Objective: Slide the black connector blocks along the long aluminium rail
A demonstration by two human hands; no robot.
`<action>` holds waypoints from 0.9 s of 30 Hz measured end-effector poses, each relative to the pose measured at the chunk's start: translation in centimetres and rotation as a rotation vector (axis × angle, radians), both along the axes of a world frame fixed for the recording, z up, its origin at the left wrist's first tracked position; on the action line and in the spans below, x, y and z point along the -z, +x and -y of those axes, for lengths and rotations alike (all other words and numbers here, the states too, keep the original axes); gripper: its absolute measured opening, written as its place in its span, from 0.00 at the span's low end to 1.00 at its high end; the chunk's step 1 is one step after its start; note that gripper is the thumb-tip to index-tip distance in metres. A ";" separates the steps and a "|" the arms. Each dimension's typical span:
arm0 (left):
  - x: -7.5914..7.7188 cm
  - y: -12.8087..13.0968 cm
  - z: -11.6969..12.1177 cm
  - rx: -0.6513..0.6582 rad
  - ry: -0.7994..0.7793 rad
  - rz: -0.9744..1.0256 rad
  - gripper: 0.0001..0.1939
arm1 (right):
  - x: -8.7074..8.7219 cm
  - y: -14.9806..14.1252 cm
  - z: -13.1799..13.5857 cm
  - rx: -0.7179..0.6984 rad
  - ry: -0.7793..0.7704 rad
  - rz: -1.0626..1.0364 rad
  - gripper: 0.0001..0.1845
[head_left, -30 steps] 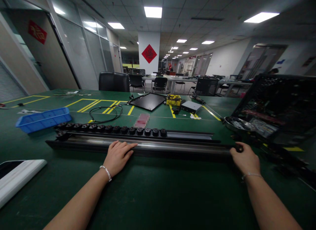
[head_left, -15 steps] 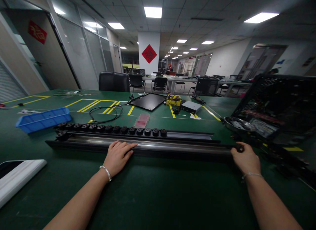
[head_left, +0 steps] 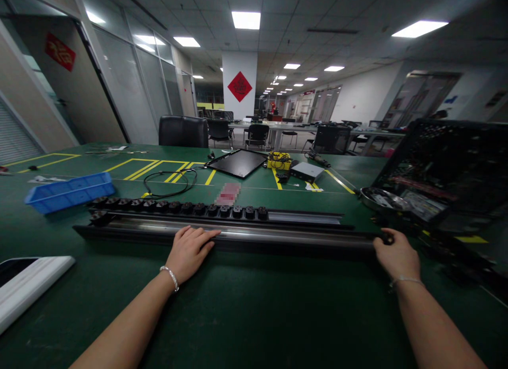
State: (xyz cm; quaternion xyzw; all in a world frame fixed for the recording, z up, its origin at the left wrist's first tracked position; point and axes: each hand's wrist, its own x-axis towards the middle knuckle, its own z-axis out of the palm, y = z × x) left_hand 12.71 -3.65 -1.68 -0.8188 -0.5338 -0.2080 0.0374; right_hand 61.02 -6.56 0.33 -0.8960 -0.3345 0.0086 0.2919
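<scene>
A long black metal channel [head_left: 278, 237] with a shiny inner face lies across the table before me. My left hand [head_left: 190, 250] rests on its near edge around the middle, fingers stretched out. At the channel's right end, my right hand [head_left: 399, 255] has thumb and forefinger closed around a small black round part [head_left: 388, 238]. Its exact kind is too dark to tell. Just behind the channel runs a black socket strip [head_left: 194, 208], with several black modules along its left and middle stretch and a bare rail toward the right.
A blue plastic bin [head_left: 71, 192] sits at the left, a white-edged device [head_left: 39, 279] nearer me. Behind are a black cable [head_left: 170, 184], a dark flat panel [head_left: 240, 164], a yellow box [head_left: 279, 160] and a grey box [head_left: 307, 171]. A metal dish [head_left: 383, 198] and dark equipment [head_left: 456, 173] stand right.
My right hand has shifted very slightly to the right at the channel's end, with the small round part still between its fingers. My left hand and the channel look unmoved.
</scene>
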 end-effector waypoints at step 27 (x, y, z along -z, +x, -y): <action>-0.2 0.1 0.1 -0.004 0.005 -0.015 0.16 | 0.4 0.1 0.3 0.028 0.068 -0.010 0.28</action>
